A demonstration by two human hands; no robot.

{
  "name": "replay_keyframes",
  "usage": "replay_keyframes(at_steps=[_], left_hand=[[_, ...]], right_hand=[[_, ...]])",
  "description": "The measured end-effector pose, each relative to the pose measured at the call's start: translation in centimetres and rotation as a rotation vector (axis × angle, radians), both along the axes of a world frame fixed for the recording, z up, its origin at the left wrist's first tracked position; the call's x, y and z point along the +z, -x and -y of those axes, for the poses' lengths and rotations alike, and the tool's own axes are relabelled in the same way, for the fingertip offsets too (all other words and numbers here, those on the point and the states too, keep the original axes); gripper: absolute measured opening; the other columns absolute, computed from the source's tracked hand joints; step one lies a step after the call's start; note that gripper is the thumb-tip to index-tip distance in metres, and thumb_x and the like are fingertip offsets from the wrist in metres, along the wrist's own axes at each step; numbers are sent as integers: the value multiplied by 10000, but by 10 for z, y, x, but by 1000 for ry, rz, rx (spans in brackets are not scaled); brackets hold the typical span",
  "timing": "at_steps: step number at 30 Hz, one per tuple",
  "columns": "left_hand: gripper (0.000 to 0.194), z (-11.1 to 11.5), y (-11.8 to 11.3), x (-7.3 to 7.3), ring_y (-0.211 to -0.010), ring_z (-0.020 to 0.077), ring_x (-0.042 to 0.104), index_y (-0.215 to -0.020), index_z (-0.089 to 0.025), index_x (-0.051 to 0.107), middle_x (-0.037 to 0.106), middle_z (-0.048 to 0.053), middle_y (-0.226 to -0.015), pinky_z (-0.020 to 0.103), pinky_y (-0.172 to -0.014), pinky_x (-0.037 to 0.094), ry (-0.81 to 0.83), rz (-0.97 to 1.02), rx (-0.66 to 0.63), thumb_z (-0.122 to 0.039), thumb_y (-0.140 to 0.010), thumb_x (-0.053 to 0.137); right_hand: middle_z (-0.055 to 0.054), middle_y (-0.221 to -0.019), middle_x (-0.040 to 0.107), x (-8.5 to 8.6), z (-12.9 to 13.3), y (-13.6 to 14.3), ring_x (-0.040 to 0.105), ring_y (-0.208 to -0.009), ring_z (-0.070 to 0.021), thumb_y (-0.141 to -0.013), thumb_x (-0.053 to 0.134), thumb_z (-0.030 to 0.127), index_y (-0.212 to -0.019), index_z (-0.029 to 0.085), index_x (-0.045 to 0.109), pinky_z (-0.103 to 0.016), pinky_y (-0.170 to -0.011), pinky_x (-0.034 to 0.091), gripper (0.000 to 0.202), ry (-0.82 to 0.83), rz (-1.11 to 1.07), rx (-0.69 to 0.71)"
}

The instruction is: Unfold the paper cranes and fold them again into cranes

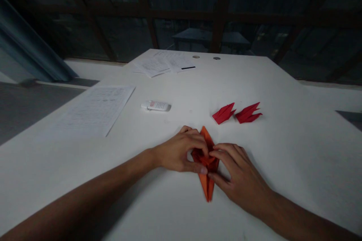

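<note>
An orange folded paper [207, 188] lies on the white table, its long points facing away from me and toward me. My left hand [183, 150] grips its middle from the left, with the thumb and fingertips on the folds. From the right, my right hand [237, 173] has its thumb and fingertips on the same paper, close to the left thumb. The fingers partly hide the centre folds. Beyond my right hand sit two red folded paper pieces, one [223, 113] beside the other [248, 113].
On the white table [283, 150], a white correction-pen-like object [156, 106] lies left of centre. A printed sheet [93, 111] is at the left. More papers [161, 64] and a thin black strip [188, 68] lie at the back, near two round holes. Dark windows stand behind.
</note>
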State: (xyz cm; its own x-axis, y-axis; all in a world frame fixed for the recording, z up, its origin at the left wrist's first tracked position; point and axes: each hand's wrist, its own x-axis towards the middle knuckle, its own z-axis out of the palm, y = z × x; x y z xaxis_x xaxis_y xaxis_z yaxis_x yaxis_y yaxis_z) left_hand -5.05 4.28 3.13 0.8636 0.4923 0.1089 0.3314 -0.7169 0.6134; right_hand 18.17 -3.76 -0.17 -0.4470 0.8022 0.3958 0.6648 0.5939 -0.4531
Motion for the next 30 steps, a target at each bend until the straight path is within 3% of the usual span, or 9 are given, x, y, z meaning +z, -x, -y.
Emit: replay_keyframes(at_steps=[6, 10, 20, 24, 30], left_hand=[[155, -2, 0, 0, -958, 185, 588, -919, -235, 715, 712, -13, -952, 369, -977, 281, 17, -3, -4, -312, -816, 800], [169, -3, 0, -2, -976, 184, 588, -875, -228, 713, 701, -22, -939, 367, -985, 280, 8, -14, -7, -249, -761, 837], [106, -8, 2, -5, -949, 173, 591, -822, -205, 691, 677, 3, -905, 348, -962, 340, 9, 28, -4, -270, -853, 769], [188, -6, 1, -7, -965, 184, 583, -847, -202, 682, 672, 8, -944, 357, -965, 336, -23, 13, 27, -352, -832, 795], [195, -5, -2, -7, -976, 186, 585, -865, -205, 662, 670, -2, -952, 350, -950, 324, -52, -20, 28, -330, -823, 806]], right_hand=[[-53, -1061, 709, 1, 0, 1, 597, -1037, -255, -930, 669, 181, -1060, 199, 668, -450, -945, 446, 131, -22, 27, 114], [-74, -1090, 710, 3, 2, 0, 595, -1044, -273, -932, 665, 230, -1067, 188, 683, -468, -939, 447, 143, -16, 56, 117], [-75, -1067, 718, 4, 4, 0, 615, -1002, -253, -930, 705, 277, -1055, 182, 685, -432, -911, 457, 158, -72, 74, 225], [-66, -1073, 720, 2, 4, 0, 611, -1016, -261, -900, 750, 315, -1103, 193, 676, -444, -927, 450, 248, -36, 98, 213], [-67, -1097, 718, 2, 5, 1, 605, -1026, -266, -885, 766, 303, -1123, 200, 658, -440, -920, 450, 281, 3, 102, 171]])
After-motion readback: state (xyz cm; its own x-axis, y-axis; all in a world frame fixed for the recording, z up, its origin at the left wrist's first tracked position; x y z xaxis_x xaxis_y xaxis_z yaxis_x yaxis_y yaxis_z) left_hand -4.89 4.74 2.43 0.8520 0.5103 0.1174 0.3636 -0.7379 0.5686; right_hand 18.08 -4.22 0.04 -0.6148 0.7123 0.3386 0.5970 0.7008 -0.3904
